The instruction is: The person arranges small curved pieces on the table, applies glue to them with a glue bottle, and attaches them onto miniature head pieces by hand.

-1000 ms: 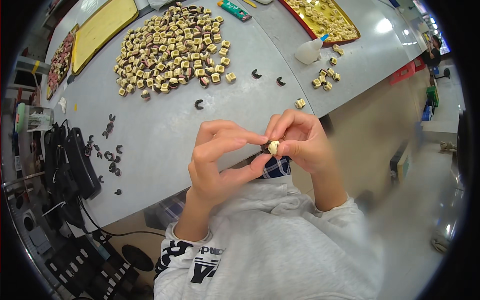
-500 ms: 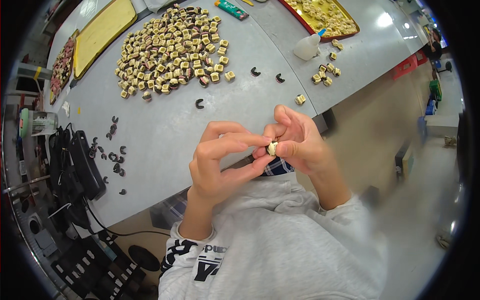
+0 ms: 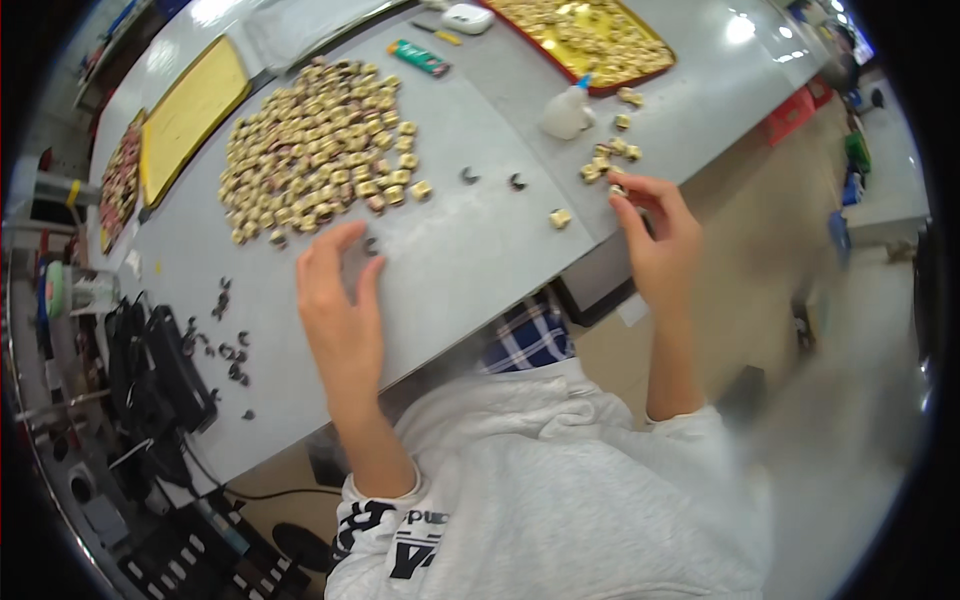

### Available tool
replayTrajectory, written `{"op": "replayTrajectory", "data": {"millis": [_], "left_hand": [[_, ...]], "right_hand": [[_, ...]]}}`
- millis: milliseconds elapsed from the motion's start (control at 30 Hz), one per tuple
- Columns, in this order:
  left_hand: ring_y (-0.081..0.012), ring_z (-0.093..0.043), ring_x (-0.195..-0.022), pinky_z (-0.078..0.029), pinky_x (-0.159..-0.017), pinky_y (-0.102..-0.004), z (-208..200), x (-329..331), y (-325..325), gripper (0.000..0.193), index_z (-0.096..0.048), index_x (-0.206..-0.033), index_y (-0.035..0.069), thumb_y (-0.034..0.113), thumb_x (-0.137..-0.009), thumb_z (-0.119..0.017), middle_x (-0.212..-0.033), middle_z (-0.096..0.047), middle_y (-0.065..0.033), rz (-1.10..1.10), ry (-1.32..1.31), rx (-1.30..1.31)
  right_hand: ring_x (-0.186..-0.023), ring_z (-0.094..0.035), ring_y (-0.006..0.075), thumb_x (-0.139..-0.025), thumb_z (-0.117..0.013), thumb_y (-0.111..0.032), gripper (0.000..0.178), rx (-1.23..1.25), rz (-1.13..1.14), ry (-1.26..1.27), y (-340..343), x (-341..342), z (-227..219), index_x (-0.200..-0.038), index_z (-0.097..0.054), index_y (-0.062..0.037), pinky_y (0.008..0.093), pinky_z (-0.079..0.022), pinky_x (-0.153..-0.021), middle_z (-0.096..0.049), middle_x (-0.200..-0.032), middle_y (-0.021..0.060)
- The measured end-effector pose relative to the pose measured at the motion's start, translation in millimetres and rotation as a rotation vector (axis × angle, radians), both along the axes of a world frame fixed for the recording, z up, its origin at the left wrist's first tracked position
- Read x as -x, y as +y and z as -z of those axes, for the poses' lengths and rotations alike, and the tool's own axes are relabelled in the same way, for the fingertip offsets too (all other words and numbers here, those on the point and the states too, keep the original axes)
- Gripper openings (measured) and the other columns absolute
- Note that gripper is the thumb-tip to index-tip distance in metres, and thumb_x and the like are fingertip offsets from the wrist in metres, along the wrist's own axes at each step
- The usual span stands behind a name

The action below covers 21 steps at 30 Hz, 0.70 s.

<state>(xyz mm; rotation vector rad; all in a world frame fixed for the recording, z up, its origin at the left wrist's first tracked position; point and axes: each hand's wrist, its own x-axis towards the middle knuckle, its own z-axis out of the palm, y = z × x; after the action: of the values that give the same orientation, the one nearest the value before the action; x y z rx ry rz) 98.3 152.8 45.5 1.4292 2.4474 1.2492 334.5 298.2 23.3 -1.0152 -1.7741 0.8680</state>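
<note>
My left hand [image 3: 340, 300] is over the table with thumb and fingers apart. Between its fingertips lies a small black C-shaped piece [image 3: 371, 246], which the fingers do not seem to grip. On the right, my right hand [image 3: 662, 235] pinches a small cream block [image 3: 617, 191] between thumb and fingers, at the near edge of a loose group of cream-and-dark blocks [image 3: 601, 162]. A single cream block [image 3: 560, 218] sits nearer me. Two more black C-shaped pieces [image 3: 517, 182] lie between the hands, farther back.
A large heap of cream-and-dark blocks [image 3: 310, 150] covers the far left. Behind are a yellow tray [image 3: 195, 115], a green packet [image 3: 418, 57] and a red-rimmed tray [image 3: 655, 68] of cream pieces. A white squeeze bottle [image 3: 568, 112] stands right. Black pieces [image 3: 235, 353] scatter near a black device [image 3: 180, 365].
Both hands were together in front of me around one cream-and-dark block. They have parted: the left moved to a black C-shaped piece, the right to the group of blocks. The view has shifted slightly.
</note>
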Motion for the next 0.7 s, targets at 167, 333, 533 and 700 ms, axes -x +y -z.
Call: {"op": "replayTrajectory", "data": {"millis": [167,333,533,700], "left_hand": [[-0.0234,-0.061,-0.093,-0.047,-0.078,-0.0334,-1.0,-0.4,2.3,0.025,-0.057,-0.102,0.003,-0.001,-0.079,-0.065,-0.098,-0.065,-0.0089,-0.048,-0.085,0.033],[-0.0233,-0.061,-0.090,-0.047,-0.077,-0.0340,2.5,-0.9,5.1,0.022,-0.056,-0.100,0.002,-0.001,-0.079,-0.064,-0.096,-0.064,-0.0099,-0.033,-0.098,0.019],[-0.0239,-0.061,-0.085,-0.048,-0.075,-0.0335,2.4,-8.0,3.4,0.026,-0.052,-0.104,0.003,-0.003,-0.081,-0.062,-0.095,-0.064,-0.0111,-0.051,-0.079,0.005],[-0.0218,-0.061,-0.083,-0.048,-0.078,-0.0318,4.6,-10.1,-4.3,0.029,-0.051,-0.106,0.002,-0.002,-0.081,-0.064,-0.096,-0.064,-0.0107,0.026,-0.141,-0.150]], "right_hand": [[-0.086,-0.061,0.0142,-0.078,-0.066,0.006,0.021,-0.191,0.045,-0.029,11.8,5.2,0.7,-0.099,-0.063,0.0012,0.0241,-0.050,-0.075,-0.062,-0.102,0.0112],[-0.078,-0.062,0.0166,-0.076,-0.068,0.004,0.023,-0.298,0.061,-0.082,24.0,4.2,-1.5,-0.098,-0.065,-0.0027,0.0247,-0.051,-0.070,-0.061,-0.093,0.0086],[-0.074,-0.060,0.0156,-0.078,-0.070,-0.007,0.022,-0.379,0.198,-0.255,106.6,-17.7,-0.1,-0.100,-0.065,-0.0040,0.0267,-0.050,-0.066,-0.061,-0.094,0.0076],[-0.068,-0.058,0.0150,-0.077,-0.073,-0.013,0.027,-0.298,0.078,-0.347,140.2,-13.9,3.0,-0.101,-0.065,-0.0040,0.0265,-0.049,-0.065,-0.065,-0.086,0.0075]]}}
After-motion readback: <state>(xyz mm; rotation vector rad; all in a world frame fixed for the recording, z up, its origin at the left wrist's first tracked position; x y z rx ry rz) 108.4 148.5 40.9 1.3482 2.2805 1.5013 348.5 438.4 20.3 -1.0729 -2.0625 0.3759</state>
